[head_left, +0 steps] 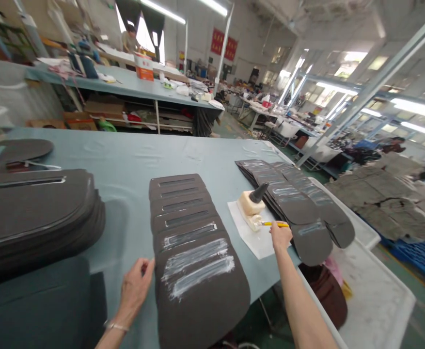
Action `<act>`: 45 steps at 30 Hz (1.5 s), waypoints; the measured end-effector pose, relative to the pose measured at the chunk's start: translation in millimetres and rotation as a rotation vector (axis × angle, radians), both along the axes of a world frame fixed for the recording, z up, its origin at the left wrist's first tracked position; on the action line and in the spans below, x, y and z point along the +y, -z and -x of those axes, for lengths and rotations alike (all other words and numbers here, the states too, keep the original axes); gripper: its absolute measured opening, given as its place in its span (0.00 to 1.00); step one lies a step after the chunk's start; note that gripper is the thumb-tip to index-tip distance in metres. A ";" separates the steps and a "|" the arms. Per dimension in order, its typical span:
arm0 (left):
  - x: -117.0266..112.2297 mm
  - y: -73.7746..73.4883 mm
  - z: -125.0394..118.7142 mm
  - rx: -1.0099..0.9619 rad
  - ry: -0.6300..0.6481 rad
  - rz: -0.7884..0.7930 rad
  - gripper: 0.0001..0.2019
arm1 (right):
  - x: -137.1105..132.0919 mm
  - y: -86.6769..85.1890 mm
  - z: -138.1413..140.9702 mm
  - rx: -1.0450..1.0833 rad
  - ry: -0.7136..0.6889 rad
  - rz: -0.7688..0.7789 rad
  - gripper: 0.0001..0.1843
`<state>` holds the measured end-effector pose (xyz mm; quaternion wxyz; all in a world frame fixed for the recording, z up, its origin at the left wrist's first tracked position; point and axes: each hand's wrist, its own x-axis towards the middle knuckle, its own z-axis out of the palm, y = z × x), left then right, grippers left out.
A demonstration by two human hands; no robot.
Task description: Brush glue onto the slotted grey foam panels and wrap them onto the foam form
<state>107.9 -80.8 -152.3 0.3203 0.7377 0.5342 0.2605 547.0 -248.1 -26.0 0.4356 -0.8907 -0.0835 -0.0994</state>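
My right hand (281,235) grips a brush (275,224) by its yellow handle. The brush's tip meets a pale, glue-like blob (255,223) on a white sheet (259,242). Against that blob stands a cream bottle (250,203) with a dark conical nozzle. My left hand (136,286) is at the left edge of a row of overlapping dark grey panels (205,310), fingers loosely curled and a gap beside the thumb; nothing shows in it. Each panel in the row has a long slot. White smears surround the slots of the nearest ones.
On the left rises a thick stack of dark slotted panels (34,213). More smeared panels (303,213) overlap at the table's right side. Beyond the pale blue table (125,150) is another worktable (125,87) with an orange-and-white can (144,67). A person (129,39) is in the background.
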 end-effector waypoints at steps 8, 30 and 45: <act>-16.3 3.9 -10.6 0.091 0.031 0.054 0.18 | 16.6 27.9 -5.4 0.105 -0.093 -0.089 0.19; 5.6 -15.8 -24.8 0.184 0.063 -0.248 0.11 | 147.3 58.6 253.5 0.063 -1.120 0.052 0.14; 2.5 -15.0 -24.0 0.171 0.027 -0.239 0.12 | 136.9 54.6 221.8 -0.027 -1.030 0.065 0.20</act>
